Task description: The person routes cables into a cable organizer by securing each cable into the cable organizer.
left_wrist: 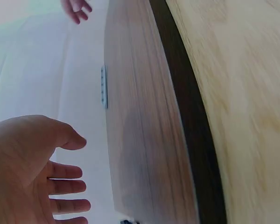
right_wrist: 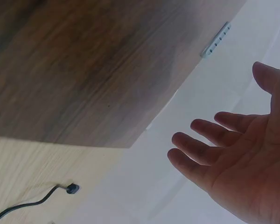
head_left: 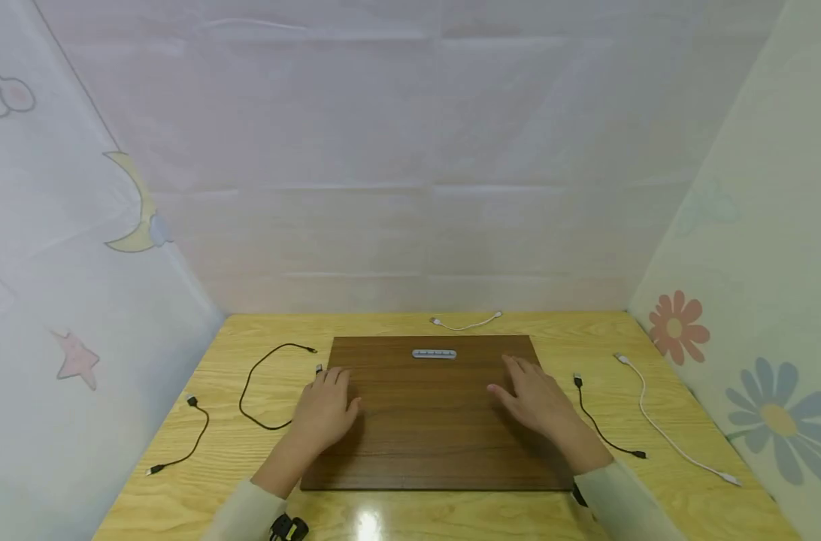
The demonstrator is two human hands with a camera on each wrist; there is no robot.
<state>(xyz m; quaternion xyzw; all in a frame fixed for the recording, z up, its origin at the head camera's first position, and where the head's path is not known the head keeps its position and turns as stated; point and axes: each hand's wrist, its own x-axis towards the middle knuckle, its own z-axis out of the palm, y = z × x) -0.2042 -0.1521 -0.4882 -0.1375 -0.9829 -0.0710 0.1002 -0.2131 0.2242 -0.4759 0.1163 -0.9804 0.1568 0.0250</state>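
A dark brown wood-grain board [head_left: 424,428] lies flat on the table. Near its far edge sits a small pale slotted strip [head_left: 434,354], also visible in both wrist views. Over the board's left side is my left hand [head_left: 324,406], its fingers extended and thumb apart, holding nothing. My right hand [head_left: 535,402] is over the right side, likewise with spread, relaxed fingers and nothing in it. In the wrist views both palms appear raised off the board. One black cable [head_left: 243,402] runs toward the left hand, which hides part of it.
Left on the yellow wooden table [head_left: 180,500] lies a short black cable [head_left: 204,432]. Right of the board are another black cable [head_left: 589,419] and a longer white cable [head_left: 661,428]. A short white cable [head_left: 468,327] lies behind it. Printed cloth walls enclose the back and sides.
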